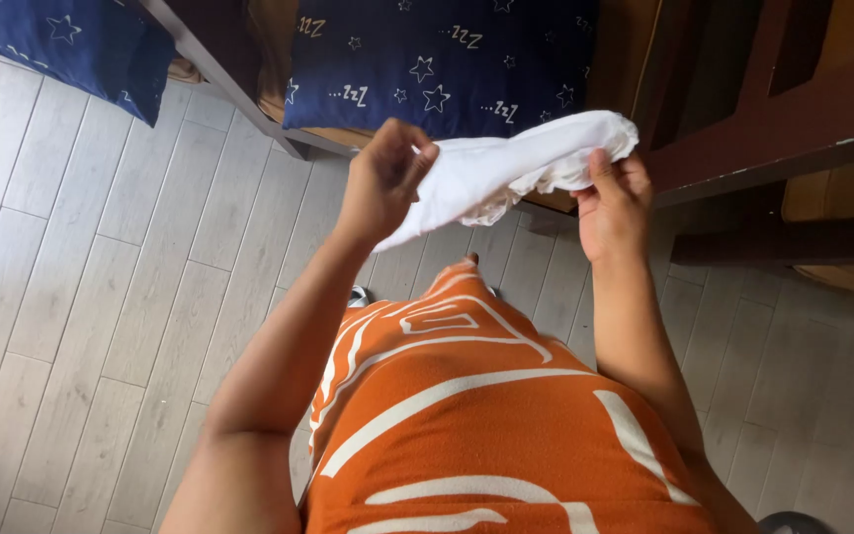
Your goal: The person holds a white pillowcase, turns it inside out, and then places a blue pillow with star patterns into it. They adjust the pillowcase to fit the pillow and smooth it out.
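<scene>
A white piece of cloth [506, 168] with a frilled edge is stretched between both hands above the floor. My left hand [384, 178] pinches its left end with the fingers closed. My right hand [613, 203] grips the bunched right end, thumb on top. Below the hands I see my orange top with white lines [486, 405].
A dark blue cushion with white stars [437, 59] lies on a wooden seat just beyond the cloth. Another blue star-patterned cushion [71, 40] is at the upper left. Dark wooden furniture [773, 129] stands at the right. The floor is pale grey planks [81, 297].
</scene>
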